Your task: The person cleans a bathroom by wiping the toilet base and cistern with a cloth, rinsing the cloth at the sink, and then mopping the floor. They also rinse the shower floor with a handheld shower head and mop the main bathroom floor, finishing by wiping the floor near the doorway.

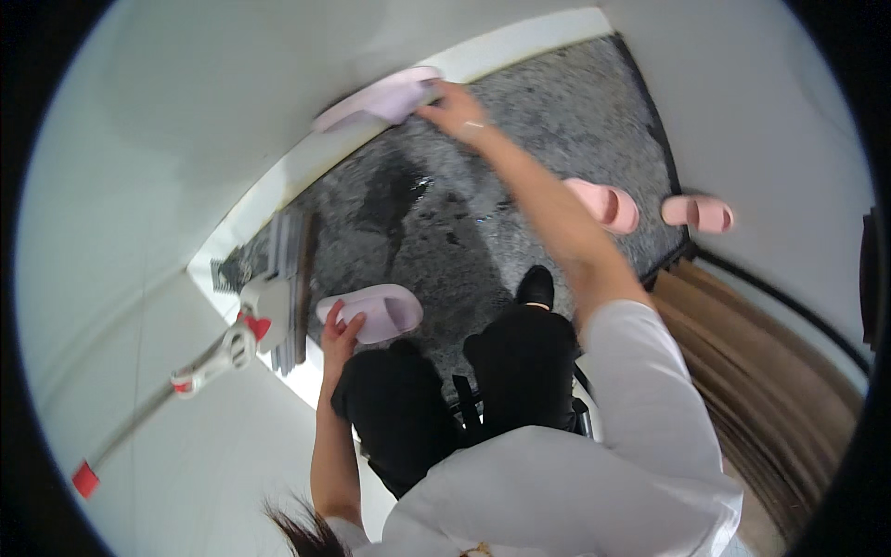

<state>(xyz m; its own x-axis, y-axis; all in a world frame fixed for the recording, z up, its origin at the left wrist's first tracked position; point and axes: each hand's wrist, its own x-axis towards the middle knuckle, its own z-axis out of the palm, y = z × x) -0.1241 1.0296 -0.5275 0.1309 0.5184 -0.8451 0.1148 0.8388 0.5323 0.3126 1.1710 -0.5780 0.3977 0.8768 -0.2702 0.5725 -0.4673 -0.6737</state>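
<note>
My left hand (340,335) holds a pale lilac slide slipper (362,310) by one end, with thumb and fingers on its strap, just beyond my left knee. My right arm is stretched far forward. At its end my right hand (456,111), a little blurred, grips one end of another lilac slipper (390,97), which is tilted against the wall at the white ledge. Beneath my right forearm, a pink slipper (616,209) is partly covered. Its matching pink slipper (703,212) stands against the right wall.
Wet, dark grey stone floor (452,230) spreads before my feet. A mop-like tool with a pole (136,425) leans at the left, near grey panels (289,278). Brown folded boards or curtain (752,362) stand on the right. A white ledge (529,45) runs along the far wall.
</note>
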